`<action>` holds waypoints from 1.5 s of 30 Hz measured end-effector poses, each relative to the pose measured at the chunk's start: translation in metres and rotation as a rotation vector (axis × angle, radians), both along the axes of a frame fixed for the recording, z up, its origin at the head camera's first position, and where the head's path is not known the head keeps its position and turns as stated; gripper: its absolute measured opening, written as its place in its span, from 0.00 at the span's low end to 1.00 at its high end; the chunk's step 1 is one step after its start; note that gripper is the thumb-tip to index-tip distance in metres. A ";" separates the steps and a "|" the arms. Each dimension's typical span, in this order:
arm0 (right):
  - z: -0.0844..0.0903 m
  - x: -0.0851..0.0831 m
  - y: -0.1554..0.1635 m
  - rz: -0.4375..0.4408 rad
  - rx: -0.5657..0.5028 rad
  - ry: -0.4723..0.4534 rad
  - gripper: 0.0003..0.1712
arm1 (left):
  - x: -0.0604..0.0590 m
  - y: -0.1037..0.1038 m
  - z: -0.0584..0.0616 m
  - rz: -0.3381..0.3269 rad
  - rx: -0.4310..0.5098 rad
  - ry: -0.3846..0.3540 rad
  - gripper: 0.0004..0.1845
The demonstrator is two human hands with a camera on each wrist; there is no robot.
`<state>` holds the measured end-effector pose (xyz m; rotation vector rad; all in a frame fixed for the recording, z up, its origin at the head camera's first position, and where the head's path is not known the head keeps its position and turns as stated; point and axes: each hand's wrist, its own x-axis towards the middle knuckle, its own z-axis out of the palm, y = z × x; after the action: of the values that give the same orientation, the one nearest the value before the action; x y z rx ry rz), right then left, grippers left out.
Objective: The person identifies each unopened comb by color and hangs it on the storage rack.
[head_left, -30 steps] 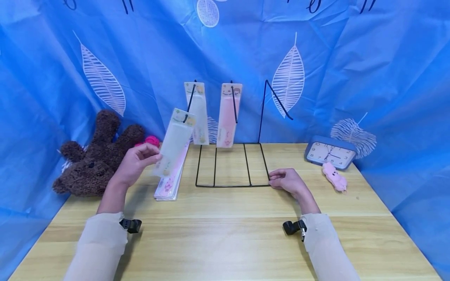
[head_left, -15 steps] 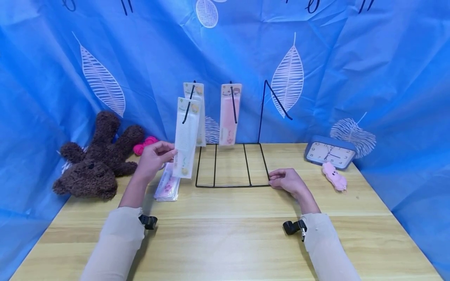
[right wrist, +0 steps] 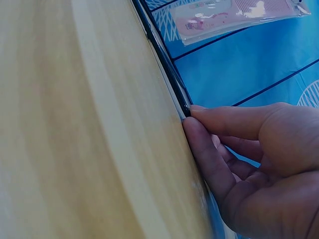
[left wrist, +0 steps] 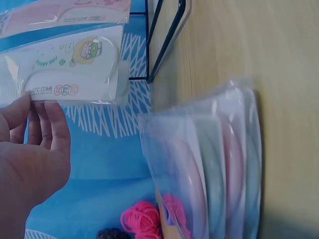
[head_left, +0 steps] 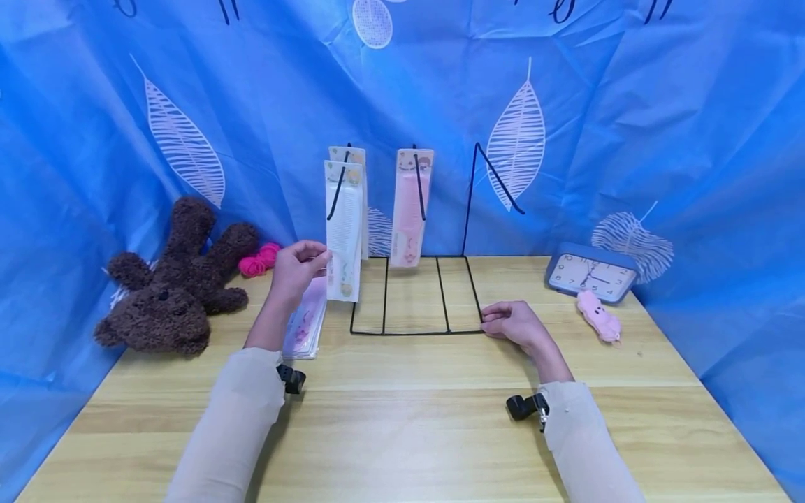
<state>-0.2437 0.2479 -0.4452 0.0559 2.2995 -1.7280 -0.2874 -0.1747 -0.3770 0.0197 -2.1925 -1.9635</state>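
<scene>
A packaged white-green plastic comb (head_left: 343, 237) hangs on the left hook of a black wire rack (head_left: 415, 333); my left hand (head_left: 300, 269) pinches its left edge between thumb and fingers. Behind it on the same hook is another packaged comb (head_left: 356, 155). A pink packaged comb (head_left: 410, 209) hangs from the middle hook, while the right hook (head_left: 499, 181) bears nothing. With thumb and fingertips, my right hand (head_left: 516, 325) pinches the front right corner of the rack's base. Below my left hand lies a stack of packaged combs (head_left: 305, 325), seen edge-on in the left wrist view.
To the left lie a brown plush bear (head_left: 170, 293) and a bundle of pink yarn (head_left: 259, 260). An alarm clock (head_left: 591, 272) and a small pink toy (head_left: 599, 318) sit at the right. A blue patterned curtain (head_left: 440, 84) stands behind the wooden table (head_left: 415, 419).
My left hand has moved right and slid the comb backward along the left hook; the comb now hangs nearly straight instead of tilted. My right hand has stayed at the rack's corner.
</scene>
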 end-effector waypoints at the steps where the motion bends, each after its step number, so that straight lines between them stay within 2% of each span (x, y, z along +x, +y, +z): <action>1: 0.000 0.000 0.000 -0.002 -0.003 0.000 0.26 | -0.002 0.001 -0.001 0.002 0.012 0.005 0.12; 7: -0.001 0.000 -0.001 -0.009 -0.009 -0.001 0.25 | -0.010 0.006 -0.002 0.046 0.024 -0.010 0.12; 14: -0.002 0.000 -0.002 -0.006 0.005 0.005 0.25 | -0.016 0.012 0.004 0.089 0.033 -0.034 0.10; 26: -0.002 0.000 -0.002 -0.008 0.002 0.009 0.25 | -0.022 0.023 0.009 0.108 0.085 -0.068 0.10; 31: -0.002 0.000 -0.001 -0.007 -0.002 0.008 0.25 | -0.025 0.026 0.008 0.137 0.098 -0.077 0.09; 39: -0.002 -0.001 0.001 -0.011 0.003 0.002 0.26 | -0.027 0.022 0.004 0.138 0.156 -0.028 0.09; 45: -0.001 0.000 0.000 -0.020 0.000 -0.003 0.25 | -0.024 0.015 0.000 0.132 0.148 -0.022 0.13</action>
<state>-0.2439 0.2482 -0.4463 0.0811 2.3044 -1.7368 -0.3118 -0.1594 -0.3775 0.2031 -1.9981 -2.0549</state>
